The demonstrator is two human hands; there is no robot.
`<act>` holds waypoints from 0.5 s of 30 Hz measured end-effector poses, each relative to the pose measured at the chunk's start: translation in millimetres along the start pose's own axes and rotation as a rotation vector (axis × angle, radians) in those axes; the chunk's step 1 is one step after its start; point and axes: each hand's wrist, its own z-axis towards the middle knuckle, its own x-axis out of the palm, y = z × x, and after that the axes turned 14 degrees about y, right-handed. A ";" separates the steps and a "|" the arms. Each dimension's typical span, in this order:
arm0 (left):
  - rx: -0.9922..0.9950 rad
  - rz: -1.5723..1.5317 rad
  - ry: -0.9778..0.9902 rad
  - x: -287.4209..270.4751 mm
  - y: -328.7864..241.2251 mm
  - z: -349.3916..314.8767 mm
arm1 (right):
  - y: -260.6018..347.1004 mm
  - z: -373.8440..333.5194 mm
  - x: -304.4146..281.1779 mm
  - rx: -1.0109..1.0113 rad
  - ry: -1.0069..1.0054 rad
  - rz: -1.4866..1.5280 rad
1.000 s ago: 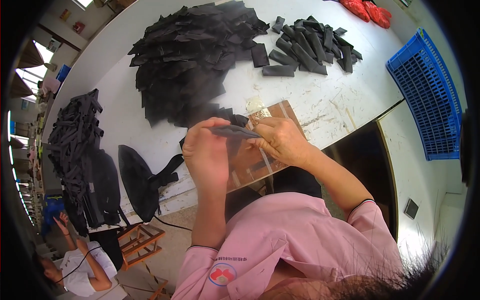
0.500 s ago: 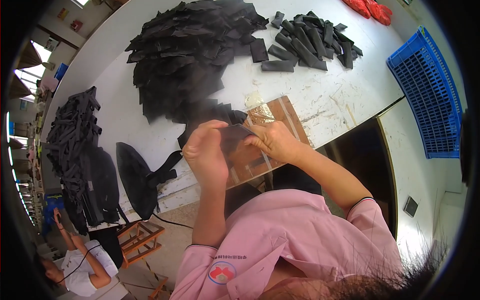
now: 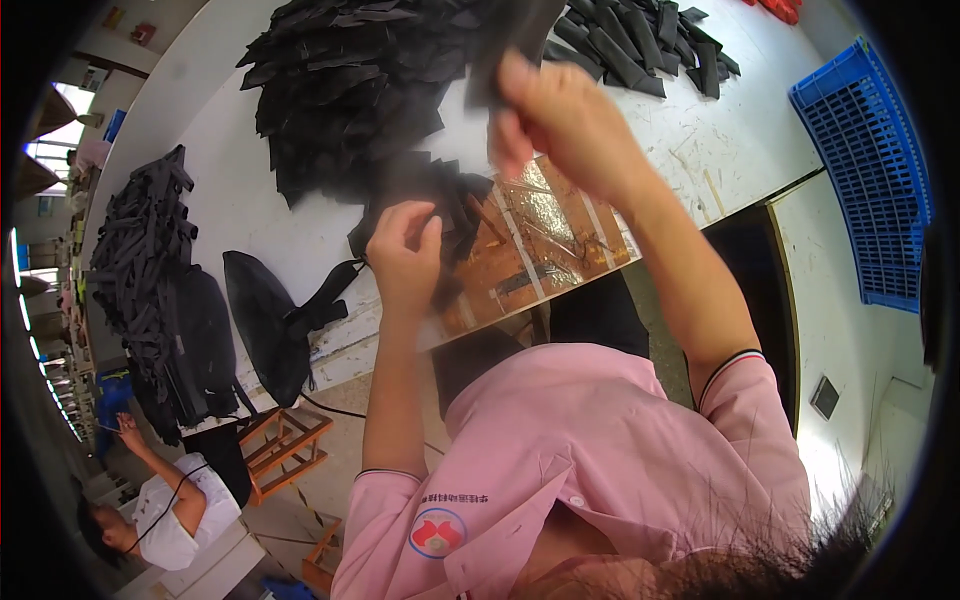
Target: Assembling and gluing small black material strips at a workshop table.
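In my right hand [image 3: 580, 125], raised over the table and slightly smeared by motion, a black fabric piece [image 3: 510, 45] is pinched between thumb and fingers. My left hand [image 3: 405, 250] hovers by the near edge of a small stack of black fabric pieces [image 3: 425, 185]; its fingers are loosely curled, with a gap between thumb and forefinger and nothing visible in them. Below the hands lies a brown wooden board [image 3: 545, 225] with pale strips and a shiny patch. A large heap of flat black pieces [image 3: 340, 90] spreads beyond my left hand.
Folded black pieces [image 3: 635, 40] are piled at the far right. Left on the white table [image 3: 235, 150] are a heap of black strips [image 3: 140, 240] and a dark pointed pad [image 3: 265, 325]. A blue plastic basket [image 3: 860, 170] stands right. Another person [image 3: 170, 510] sits lower left, beside a wooden stool [image 3: 285, 450].
Both hands were together on a dark piece above the board. My right hand has swung up and away with a black piece, while the left has let go and stayed near the stack.
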 end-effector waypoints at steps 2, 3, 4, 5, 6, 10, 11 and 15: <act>-0.024 0.256 0.092 13.6 11.7 -0.2 | 2.1 8.6 -19.6 -0.054 -0.078 0.050; -0.023 0.387 0.110 20.1 17.3 -0.7 | -8.3 3.7 -22.8 -0.029 -0.231 -0.162; 0.004 0.439 0.082 23.8 24.3 -2.2 | -22.5 1.1 -25.0 0.004 -0.368 -0.367; -0.013 0.440 0.072 23.0 29.0 -3.8 | -31.2 -12.1 -12.4 0.029 -0.336 -0.312; -0.017 0.548 0.111 23.3 31.5 -2.9 | -43.7 -27.7 -3.0 0.052 -0.321 -0.321; -0.005 0.714 0.167 22.9 39.3 3.3 | -72.4 -62.7 32.4 0.192 -0.247 -0.362; -0.004 0.715 0.170 21.5 39.0 3.2 | -75.8 -66.9 38.8 0.230 -0.217 -0.423; -0.146 -0.113 -0.010 10.4 32.3 -4.0 | -73.3 -66.7 66.9 0.272 -0.229 -0.425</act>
